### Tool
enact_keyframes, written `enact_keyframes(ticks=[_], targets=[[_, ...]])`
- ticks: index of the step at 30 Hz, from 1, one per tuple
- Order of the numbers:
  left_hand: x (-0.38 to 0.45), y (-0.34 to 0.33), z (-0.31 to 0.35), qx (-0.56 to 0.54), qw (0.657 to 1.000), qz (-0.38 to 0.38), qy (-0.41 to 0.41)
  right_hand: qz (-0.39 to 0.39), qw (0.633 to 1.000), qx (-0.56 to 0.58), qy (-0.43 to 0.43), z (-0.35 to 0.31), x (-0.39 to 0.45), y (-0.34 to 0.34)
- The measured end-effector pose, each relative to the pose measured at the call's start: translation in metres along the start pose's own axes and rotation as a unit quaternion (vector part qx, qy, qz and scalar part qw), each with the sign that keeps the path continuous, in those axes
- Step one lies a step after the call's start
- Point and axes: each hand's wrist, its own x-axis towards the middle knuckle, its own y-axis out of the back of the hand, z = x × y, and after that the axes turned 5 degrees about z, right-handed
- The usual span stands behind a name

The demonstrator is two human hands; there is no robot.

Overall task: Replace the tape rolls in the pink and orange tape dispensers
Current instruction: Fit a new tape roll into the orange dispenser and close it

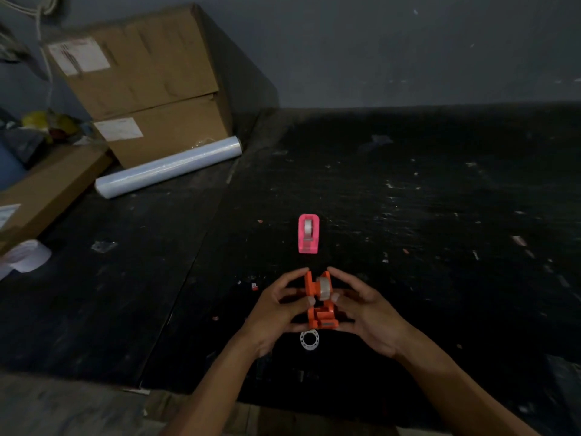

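The orange tape dispenser is held just above the dark table between both hands. My left hand grips its left side, thumb against the frame. My right hand holds the right side, fingers by a clear tape roll that sits in the dispenser's cradle. The pink tape dispenser stands farther back on the table with a tape roll in it. A white empty tape core lies flat on the table just below the orange dispenser.
Stacked cardboard boxes stand at the back left with a roll of clear stretch film in front. Another flat box and white paper lie at the left edge. Small scraps dot the black table.
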Motion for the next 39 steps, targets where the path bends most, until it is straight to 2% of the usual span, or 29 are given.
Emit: enact_keyframes(ticks=[7,18,21,23,25,28,30,32,34,37,39], targets=[[0.001,0.006,0.0,-0.017,0.999,-0.003,0.031,-0.001,1.0,-0.026,-0.01,0.002,0.004,-0.002],[0.005,0.005,-0.001,0.015,0.999,0.001,0.031,0.009,0.998,-0.068,0.002,0.004,0.006,-0.01],[0.005,0.002,-0.003,0.0,1.0,0.024,0.019,0.019,0.997,-0.069,0.014,0.007,0.01,-0.014],[0.008,-0.001,-0.007,-0.018,0.998,0.06,0.002,0.057,0.993,-0.094,0.045,0.011,0.015,-0.019],[0.013,-0.003,-0.011,-0.053,0.994,0.096,0.001,0.093,0.976,-0.173,0.09,0.016,0.019,-0.023],[0.019,-0.006,-0.018,-0.073,0.986,0.149,-0.004,0.07,0.922,-0.355,0.136,0.019,0.025,-0.025],[0.022,-0.005,-0.021,-0.084,0.983,0.166,-0.009,0.061,0.891,-0.424,0.151,0.02,0.031,-0.025],[0.024,0.0,-0.026,-0.044,0.984,0.173,-0.018,0.061,0.876,-0.451,0.161,0.021,0.036,-0.023],[0.03,0.012,-0.035,0.078,0.977,0.191,-0.05,0.05,0.865,-0.474,0.158,0.019,0.041,-0.02],[0.036,0.029,-0.044,0.283,0.931,0.196,-0.117,0.0,0.837,-0.532,0.126,0.013,0.044,-0.014],[0.039,0.036,-0.047,0.369,0.905,0.163,-0.138,-0.033,0.816,-0.566,0.111,0.011,0.048,-0.01]])
